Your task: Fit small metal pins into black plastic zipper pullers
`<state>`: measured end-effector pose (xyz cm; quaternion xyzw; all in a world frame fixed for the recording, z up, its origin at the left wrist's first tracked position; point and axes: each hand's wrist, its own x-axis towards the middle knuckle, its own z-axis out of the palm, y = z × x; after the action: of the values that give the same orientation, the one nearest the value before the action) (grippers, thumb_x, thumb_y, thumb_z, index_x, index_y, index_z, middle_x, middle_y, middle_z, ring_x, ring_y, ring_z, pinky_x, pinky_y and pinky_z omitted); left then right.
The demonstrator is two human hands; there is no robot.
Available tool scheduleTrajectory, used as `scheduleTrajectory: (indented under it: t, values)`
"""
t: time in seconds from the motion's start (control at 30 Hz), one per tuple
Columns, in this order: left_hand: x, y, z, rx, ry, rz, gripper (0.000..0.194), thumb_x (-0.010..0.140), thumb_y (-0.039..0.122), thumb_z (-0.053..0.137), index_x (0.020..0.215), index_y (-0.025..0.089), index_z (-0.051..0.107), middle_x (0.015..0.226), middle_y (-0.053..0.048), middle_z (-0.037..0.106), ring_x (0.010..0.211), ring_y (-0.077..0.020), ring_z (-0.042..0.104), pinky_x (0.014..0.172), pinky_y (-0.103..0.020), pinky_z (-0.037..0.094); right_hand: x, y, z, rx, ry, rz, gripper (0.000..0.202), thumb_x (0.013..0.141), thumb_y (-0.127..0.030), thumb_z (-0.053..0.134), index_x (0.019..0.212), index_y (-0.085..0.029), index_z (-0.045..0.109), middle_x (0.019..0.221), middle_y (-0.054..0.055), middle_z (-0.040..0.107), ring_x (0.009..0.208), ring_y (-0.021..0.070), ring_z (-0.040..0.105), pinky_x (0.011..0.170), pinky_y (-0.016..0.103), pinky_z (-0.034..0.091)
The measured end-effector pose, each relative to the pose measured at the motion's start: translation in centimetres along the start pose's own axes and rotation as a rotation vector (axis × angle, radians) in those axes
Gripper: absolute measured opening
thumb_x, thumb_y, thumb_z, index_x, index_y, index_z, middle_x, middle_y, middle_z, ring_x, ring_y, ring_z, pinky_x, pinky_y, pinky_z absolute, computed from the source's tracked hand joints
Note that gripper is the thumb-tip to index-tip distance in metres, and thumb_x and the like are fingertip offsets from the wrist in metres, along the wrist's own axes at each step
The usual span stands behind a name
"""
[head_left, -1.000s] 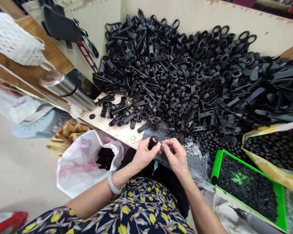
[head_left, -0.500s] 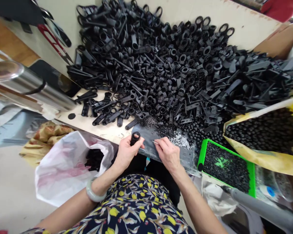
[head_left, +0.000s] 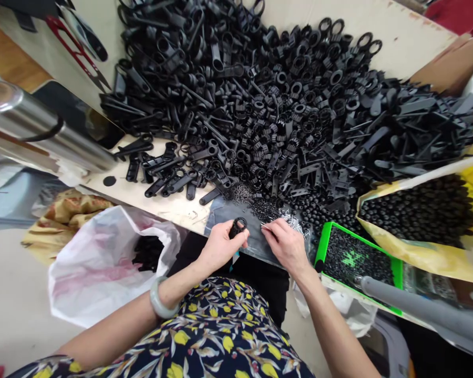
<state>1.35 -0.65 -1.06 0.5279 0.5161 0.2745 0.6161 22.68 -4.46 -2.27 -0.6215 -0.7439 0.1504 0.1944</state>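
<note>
My left hand (head_left: 222,245) is closed around a black plastic ring part (head_left: 238,226), its round opening facing up. To the right, my right hand (head_left: 288,245) pinches a thin silvery pin (head_left: 264,226) between thumb and fingertips, apart from the ring. Both hands are over a dark grey mat (head_left: 224,211) at the table's front edge. Just beyond my right fingers lies a heap of small silvery pins (head_left: 296,222). Small black pieces (head_left: 265,208) and tiny dark metal bits (head_left: 240,193) are piled along the mat's far side.
A large mound of black plastic parts (head_left: 256,105) covers the table. At right are a green tray (head_left: 322,241) of small black pieces and a yellow sack (head_left: 402,247). A white bag (head_left: 86,273) hangs at left, near a steel flask (head_left: 43,131) and red-handled scissors (head_left: 69,39).
Both hands have shifted right over the mat, still holding the ring part and the pin. The right fingers are now closer to the silvery heap. The view has shifted slightly.
</note>
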Motion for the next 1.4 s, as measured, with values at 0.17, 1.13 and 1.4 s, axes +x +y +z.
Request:
scheduleTrajectory:
  t: [0.17,1.13,1.4]
  values:
    - [1.2,0.9,0.5,0.367,-0.02,0.25,0.014,0.083,0.02,0.06,0.069,0.019,0.058,0.071,0.001,0.061,0.068,-0.0145,0.053,0.065,-0.026,0.037,0.6,-0.6,0.0,-0.221,-0.07,-0.026,0.022,0.107,-0.033,0.05,0.103,-0.023,0.069,0.096,0.004,0.069,0.079,0.0151,0.067,0.061,0.026,0.041]
    - [-0.6,-0.2,-0.7,-0.449,-0.012,0.023,0.032,0.082,0.042,0.081,0.083,0.013,0.069,0.069,0.003,0.057,0.053,-0.0048,0.043,0.051,-0.02,0.034,1.7,-4.8,2.8,1.189,0.099,0.362,0.02,0.089,-0.04,0.076,0.089,-0.021,0.072,0.088,0.001,0.058,0.062,0.009,0.041,0.048,0.022,0.027]
    - [-0.9,-0.3,-0.9,-0.425,-0.005,0.01,0.034,0.081,0.044,0.08,0.082,0.012,0.069,0.066,0.004,0.054,0.053,-0.0061,0.043,0.052,-0.021,0.034,1.2,-4.6,2.2,0.918,0.127,0.249,0.015,0.093,-0.036,0.072,0.089,-0.022,0.073,0.087,0.002,0.066,0.072,0.014,0.056,0.063,0.027,0.044]
